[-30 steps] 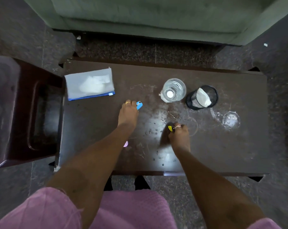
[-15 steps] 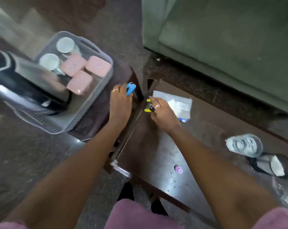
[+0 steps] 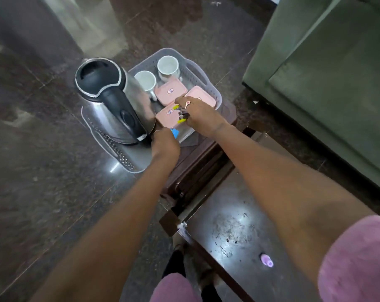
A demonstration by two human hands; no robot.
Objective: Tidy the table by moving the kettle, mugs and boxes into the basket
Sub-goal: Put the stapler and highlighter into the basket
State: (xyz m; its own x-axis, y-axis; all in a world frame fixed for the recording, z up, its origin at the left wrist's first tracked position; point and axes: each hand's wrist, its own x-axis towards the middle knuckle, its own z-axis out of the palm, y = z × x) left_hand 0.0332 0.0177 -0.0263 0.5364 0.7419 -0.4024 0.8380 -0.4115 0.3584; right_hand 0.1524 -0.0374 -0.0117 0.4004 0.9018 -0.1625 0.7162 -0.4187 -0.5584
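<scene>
A grey plastic basket (image 3: 207, 84) stands on a dark wooden stool (image 3: 199, 163) left of the table (image 3: 232, 216). In it are a steel kettle (image 3: 110, 94) with a black lid and handle, two white mugs (image 3: 145, 80) (image 3: 167, 65) and three pink boxes (image 3: 170, 92) (image 3: 203, 98) (image 3: 165, 117). My right hand (image 3: 199, 114), with yellow tags on its fingers, hovers over the nearest pink box with fingers apart. My left hand (image 3: 165, 141), with a blue tag, is at the basket's near rim beside the kettle's base; its fingers are hidden.
A green sofa (image 3: 326, 83) fills the right side. A small pink object (image 3: 266, 260) lies on the table's near part. Dark polished floor (image 3: 43, 171) surrounds the stool on the left and behind.
The view has swung left from the table to the basket. Both hands have moved from the table's edge out over the basket, the right one onto the pink boxes.
</scene>
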